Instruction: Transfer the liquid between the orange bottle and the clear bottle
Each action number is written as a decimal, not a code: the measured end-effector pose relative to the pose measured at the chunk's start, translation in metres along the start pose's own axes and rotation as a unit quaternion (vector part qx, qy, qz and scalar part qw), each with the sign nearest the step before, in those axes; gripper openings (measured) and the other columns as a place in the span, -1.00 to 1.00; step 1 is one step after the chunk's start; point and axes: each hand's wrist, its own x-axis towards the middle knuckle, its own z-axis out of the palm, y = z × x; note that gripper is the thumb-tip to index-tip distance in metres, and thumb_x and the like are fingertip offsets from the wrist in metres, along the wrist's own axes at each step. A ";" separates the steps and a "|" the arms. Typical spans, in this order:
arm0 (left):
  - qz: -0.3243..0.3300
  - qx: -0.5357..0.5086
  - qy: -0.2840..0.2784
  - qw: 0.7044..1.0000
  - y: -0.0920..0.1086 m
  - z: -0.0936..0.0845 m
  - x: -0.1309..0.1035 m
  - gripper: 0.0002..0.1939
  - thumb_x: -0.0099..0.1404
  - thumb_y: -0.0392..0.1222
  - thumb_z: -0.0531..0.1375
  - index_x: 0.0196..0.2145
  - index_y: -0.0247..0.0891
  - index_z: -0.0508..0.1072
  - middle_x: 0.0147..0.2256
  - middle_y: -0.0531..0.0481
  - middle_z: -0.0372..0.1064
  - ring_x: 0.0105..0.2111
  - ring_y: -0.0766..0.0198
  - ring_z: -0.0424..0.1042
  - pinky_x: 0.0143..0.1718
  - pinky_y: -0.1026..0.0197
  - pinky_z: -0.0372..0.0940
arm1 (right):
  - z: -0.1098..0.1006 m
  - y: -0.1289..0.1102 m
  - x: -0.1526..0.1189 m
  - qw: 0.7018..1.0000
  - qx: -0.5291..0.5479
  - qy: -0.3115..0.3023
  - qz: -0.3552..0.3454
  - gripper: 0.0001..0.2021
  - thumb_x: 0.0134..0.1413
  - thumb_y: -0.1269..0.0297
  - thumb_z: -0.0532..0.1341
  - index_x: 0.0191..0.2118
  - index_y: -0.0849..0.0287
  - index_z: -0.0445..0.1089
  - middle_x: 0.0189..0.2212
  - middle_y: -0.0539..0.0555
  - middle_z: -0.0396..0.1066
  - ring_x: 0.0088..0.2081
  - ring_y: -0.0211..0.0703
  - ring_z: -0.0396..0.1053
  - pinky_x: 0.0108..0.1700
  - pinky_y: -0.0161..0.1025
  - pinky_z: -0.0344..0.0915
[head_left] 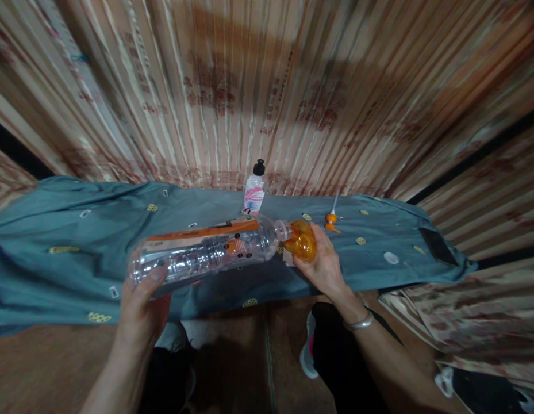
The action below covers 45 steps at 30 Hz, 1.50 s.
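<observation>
A large clear plastic bottle (206, 247) with an orange label lies nearly level in the air over the cloth, its neck to the right. My left hand (145, 296) grips its base end. My right hand (322, 261) is wrapped round a small amber bottle (304, 240), whose neck meets the mouth of the clear bottle. Behind them stands a small clear bottle with a black cap (254, 192) and a pink and white label. An orange pump head (331, 219) with a pale tube lies on the cloth to the right.
A teal patterned cloth (361, 264) covers the long narrow surface. A dark flat object (437, 246) lies near its right end, with a small whitish oval (391, 258) to its left. Pleated curtains (249, 86) hang behind, and dark poles slant at both sides.
</observation>
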 end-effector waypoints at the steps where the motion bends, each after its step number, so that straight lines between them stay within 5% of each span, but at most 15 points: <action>1: 0.000 0.000 -0.002 1.000 0.001 0.001 0.000 -0.43 0.02 0.00 0.58 0.00 -0.13 0.66 -0.14 -0.07 0.66 -0.12 -0.08 0.64 -0.12 -0.04 0.62 | 0.000 0.000 0.000 1.000 0.000 0.000 0.001 -0.17 0.15 0.07 0.32 0.47 0.21 0.10 0.30 0.40 0.45 0.34 0.32 0.42 0.35 0.33 0.40; 45: -0.003 0.003 0.010 1.000 0.006 0.007 -0.001 -0.31 -0.03 0.01 0.59 0.07 -0.11 0.61 -0.17 -0.07 0.67 -0.13 -0.10 0.65 -0.15 -0.02 0.61 | 0.001 0.000 -0.001 1.000 0.001 -0.004 0.004 -0.15 0.14 0.07 0.35 0.48 0.20 0.11 0.33 0.40 0.43 0.34 0.33 0.43 0.36 0.36 0.39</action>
